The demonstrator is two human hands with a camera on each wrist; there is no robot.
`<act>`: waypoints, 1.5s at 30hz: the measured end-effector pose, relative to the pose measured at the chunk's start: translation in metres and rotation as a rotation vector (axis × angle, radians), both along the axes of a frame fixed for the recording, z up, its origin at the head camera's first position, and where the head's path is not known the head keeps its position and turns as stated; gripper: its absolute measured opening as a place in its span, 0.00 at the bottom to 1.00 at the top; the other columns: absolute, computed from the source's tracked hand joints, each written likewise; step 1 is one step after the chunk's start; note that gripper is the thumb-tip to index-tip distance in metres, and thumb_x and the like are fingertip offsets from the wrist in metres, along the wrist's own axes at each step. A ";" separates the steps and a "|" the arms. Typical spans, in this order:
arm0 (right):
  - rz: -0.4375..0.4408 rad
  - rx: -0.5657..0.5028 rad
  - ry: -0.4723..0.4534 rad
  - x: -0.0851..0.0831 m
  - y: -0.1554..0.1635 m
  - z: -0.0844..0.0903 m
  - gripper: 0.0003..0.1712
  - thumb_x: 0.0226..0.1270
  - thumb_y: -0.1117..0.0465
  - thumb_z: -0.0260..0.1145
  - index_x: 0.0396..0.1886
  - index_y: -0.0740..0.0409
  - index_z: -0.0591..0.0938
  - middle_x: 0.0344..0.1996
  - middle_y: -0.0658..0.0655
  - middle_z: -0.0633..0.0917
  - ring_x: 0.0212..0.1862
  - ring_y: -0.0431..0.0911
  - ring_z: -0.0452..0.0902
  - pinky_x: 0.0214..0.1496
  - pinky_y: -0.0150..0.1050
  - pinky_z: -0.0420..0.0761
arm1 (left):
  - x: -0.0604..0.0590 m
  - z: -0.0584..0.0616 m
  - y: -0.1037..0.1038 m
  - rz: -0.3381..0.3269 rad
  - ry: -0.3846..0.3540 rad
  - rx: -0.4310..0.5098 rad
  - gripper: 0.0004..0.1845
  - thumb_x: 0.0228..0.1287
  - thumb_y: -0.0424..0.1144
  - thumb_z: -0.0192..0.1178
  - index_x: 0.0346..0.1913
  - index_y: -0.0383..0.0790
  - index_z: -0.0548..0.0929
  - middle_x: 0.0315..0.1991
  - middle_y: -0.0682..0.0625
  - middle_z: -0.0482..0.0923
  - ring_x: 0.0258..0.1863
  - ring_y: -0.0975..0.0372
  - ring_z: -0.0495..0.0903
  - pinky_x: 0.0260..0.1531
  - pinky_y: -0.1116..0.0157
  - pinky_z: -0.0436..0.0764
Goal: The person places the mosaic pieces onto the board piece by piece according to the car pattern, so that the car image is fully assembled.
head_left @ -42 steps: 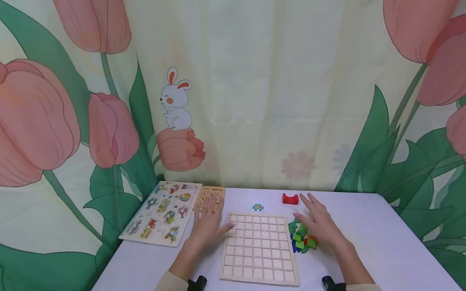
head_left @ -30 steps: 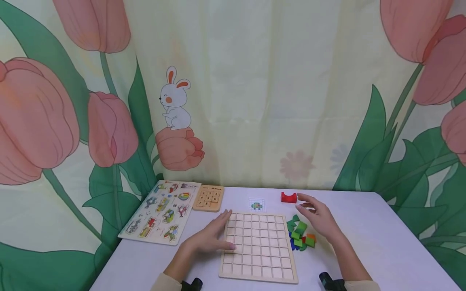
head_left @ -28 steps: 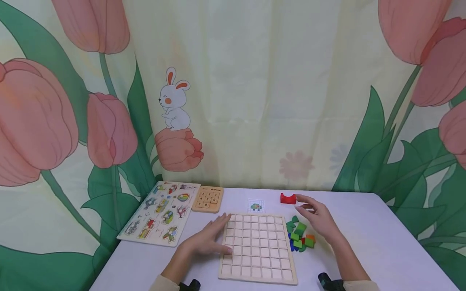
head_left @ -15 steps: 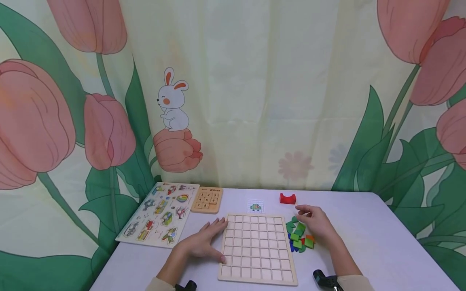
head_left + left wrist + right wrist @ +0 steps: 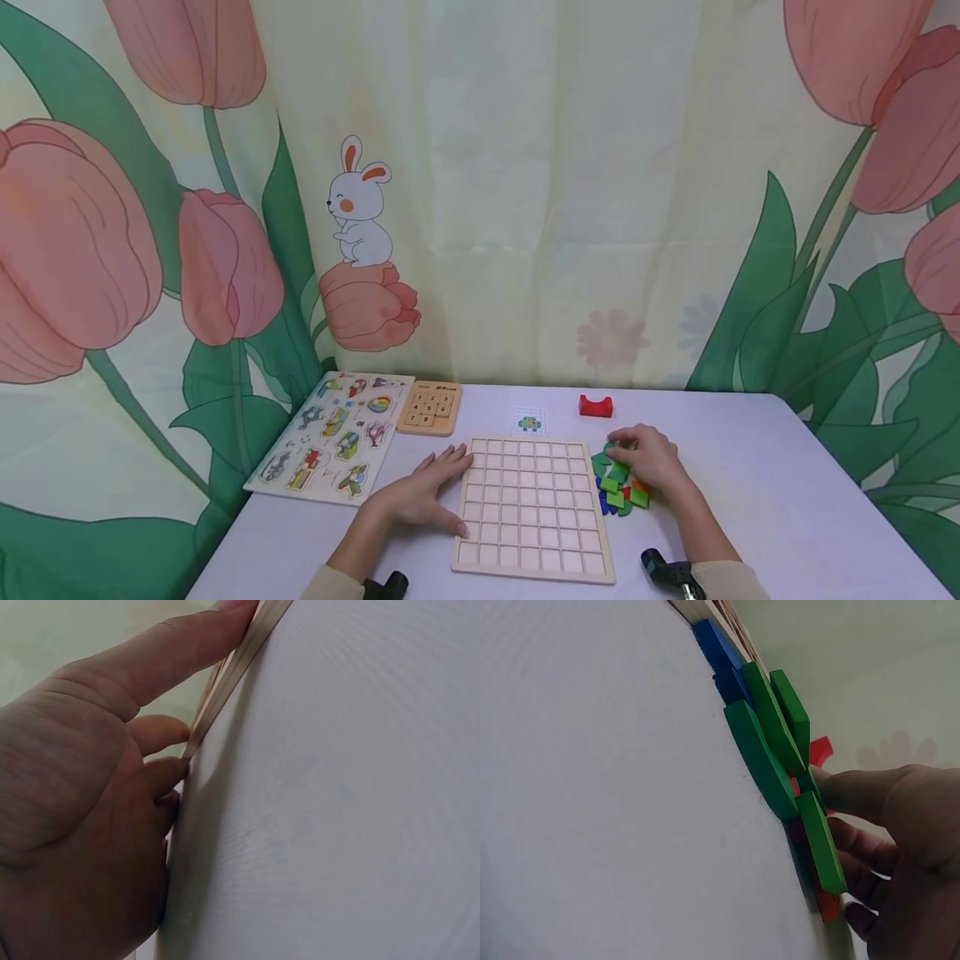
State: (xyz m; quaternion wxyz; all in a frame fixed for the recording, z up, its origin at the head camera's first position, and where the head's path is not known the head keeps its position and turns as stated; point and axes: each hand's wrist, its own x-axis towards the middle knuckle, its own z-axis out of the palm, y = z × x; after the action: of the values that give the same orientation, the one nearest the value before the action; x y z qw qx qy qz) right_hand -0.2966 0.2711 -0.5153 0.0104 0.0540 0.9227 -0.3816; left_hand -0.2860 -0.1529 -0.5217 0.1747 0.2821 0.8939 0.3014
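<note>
Two hands: board [image 5: 534,510], blocks [image 5: 617,490].

Bright even light, soft shadows, wrist views blurred

Bare surface [image 5: 765,492] lies open right of the tile pile [image 5: 617,487]. The grid board [image 5: 532,508] fills the middle; 2 puzzle boards [image 5: 333,437] block the left, a red block [image 5: 596,406] behind.

three boards [image 5: 534,505], one red block [image 5: 596,406]
</note>
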 end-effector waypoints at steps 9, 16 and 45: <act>-0.017 -0.001 0.004 -0.003 0.005 0.001 0.20 0.69 0.57 0.73 0.56 0.59 0.84 0.49 0.61 0.85 0.51 0.54 0.75 0.54 0.53 0.81 | -0.004 0.003 0.005 0.007 0.006 0.011 0.63 0.47 0.63 0.79 0.84 0.50 0.57 0.86 0.50 0.44 0.86 0.53 0.40 0.84 0.44 0.37; -0.034 0.032 0.028 -0.005 0.007 0.000 0.22 0.68 0.56 0.74 0.57 0.63 0.84 0.50 0.64 0.84 0.51 0.54 0.76 0.55 0.52 0.84 | -0.006 0.001 0.006 0.030 -0.017 0.026 0.62 0.47 0.63 0.79 0.83 0.53 0.58 0.86 0.53 0.44 0.86 0.54 0.39 0.84 0.44 0.35; 0.256 -0.263 0.318 0.007 -0.071 0.044 0.11 0.69 0.67 0.72 0.49 0.57 0.89 0.43 0.56 0.90 0.40 0.44 0.85 0.42 0.29 0.87 | 0.003 -0.003 -0.001 0.027 -0.007 0.029 0.62 0.48 0.62 0.79 0.83 0.50 0.58 0.86 0.50 0.44 0.86 0.53 0.40 0.84 0.43 0.35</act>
State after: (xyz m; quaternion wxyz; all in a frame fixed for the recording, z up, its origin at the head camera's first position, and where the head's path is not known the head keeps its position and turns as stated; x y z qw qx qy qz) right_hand -0.2895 0.2004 -0.4711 -0.0798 -0.1260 0.8545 -0.4976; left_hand -0.2827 -0.1535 -0.5248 0.1696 0.2715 0.8925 0.3177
